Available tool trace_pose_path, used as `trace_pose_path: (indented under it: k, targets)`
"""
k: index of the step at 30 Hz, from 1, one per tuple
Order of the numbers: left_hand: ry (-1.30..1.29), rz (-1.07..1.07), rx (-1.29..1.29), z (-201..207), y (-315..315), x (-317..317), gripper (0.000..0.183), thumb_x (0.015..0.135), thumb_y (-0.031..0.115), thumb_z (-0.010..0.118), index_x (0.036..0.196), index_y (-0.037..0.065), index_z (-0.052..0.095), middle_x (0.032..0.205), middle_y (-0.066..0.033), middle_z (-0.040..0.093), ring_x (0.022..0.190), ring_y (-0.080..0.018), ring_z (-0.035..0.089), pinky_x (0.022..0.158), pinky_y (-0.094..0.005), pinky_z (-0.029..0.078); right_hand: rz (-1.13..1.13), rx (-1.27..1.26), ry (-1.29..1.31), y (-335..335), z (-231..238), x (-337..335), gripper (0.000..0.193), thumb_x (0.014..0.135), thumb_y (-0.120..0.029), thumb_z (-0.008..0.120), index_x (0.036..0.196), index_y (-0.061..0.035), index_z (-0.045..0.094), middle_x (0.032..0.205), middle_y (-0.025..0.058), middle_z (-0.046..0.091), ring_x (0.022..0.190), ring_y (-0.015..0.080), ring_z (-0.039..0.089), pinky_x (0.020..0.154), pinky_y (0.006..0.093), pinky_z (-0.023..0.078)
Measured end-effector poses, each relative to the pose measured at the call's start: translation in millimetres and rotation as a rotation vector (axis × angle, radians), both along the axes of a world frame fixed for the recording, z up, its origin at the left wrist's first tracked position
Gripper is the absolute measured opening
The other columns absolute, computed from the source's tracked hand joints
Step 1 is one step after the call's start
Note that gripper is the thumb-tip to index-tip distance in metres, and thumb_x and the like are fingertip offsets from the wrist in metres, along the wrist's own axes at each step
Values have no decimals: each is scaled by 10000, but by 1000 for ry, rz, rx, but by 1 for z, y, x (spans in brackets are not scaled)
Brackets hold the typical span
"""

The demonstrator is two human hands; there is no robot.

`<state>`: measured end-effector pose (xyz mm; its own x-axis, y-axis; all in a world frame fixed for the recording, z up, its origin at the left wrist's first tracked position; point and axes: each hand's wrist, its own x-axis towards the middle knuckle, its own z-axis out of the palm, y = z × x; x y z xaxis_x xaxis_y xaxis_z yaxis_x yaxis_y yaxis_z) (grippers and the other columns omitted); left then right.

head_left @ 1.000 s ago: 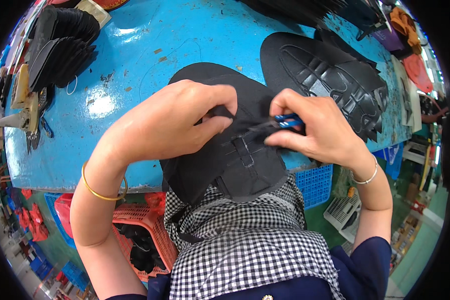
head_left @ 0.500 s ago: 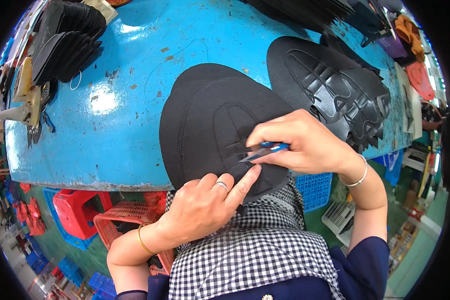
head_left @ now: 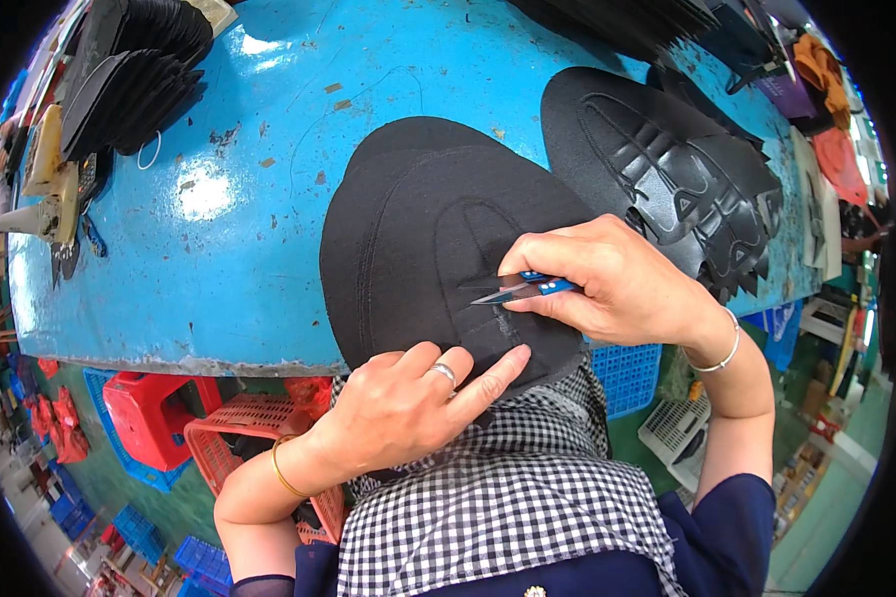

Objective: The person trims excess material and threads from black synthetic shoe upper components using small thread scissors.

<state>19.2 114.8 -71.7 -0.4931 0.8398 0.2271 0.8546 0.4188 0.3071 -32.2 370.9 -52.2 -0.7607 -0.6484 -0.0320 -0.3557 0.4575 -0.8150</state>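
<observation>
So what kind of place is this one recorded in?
Probably a footwear or sewn-goods workshop. On a worn blue table lie stacked black cut panels and moulded black pieces; the right hand works thread snips, with plastic crates below.

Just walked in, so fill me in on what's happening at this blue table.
A person sits at the blue table with a black fabric piece lying at its near edge. The right hand holds small blue snips, tips on the fabric. The left hand presses the fabric's near edge with its fingers. More black pieces lie beyond.
</observation>
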Motion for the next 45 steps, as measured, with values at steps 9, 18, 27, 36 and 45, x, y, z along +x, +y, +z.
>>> trace_pose_path:
  k: [9, 18, 27, 36, 45]
  targets:
    - [70, 33, -24, -3, 3, 1, 589, 831, 167, 618, 1419, 154, 606, 722, 35, 388, 592, -81, 436, 463, -230, 398, -40, 38, 147, -11, -5, 2, 226, 807, -73, 757, 987, -59, 620, 816, 82, 697, 700, 291, 685, 572, 380, 511]
    - [128, 38, -128, -4, 8, 3, 565, 842, 142, 602, 1399, 52, 607, 678, 42, 385, 581, -71, 437, 451, -223, 375, -77, 30, 146, -7, -6, -1, 214, 805, -96, 763, 979, -62, 643, 836, 75, 703, 699, 280, 686, 571, 370, 516]
    - [176, 30, -121, -2, 11, 0, 522, 835, 144, 592, 1344, 45, 649, 761, 27, 453, 616, -77, 449, 460, -205, 360, -127, 92, 351, -13, -16, 0, 209, 799, -121, 763, 964, -86, 640, 824, 42, 696, 704, 268, 685, 558, 361, 518]
    - [298, 72, -224, 7, 21, 6, 359, 823, 90, 638, 1169, 64, 727, 1382, -125, 638, 587, -67, 450, 456, -185, 379, -256, 67, 184, -13, -19, 2, 160, 846, -19, 713, 977, -37, 621, 835, 82, 683, 703, 272, 693, 599, 331, 523]
    - [298, 181, -386, 11, 32, 7, 303, 835, 88, 614, 1125, 130, 692, 1414, -227, 592, 442, -52, 411, 383, -209, 361, -438, -113, 253, -15, -30, 13, 162, 859, -47, 696, 991, -66, 602, 775, 90, 671, 673, 296, 675, 580, 365, 497]
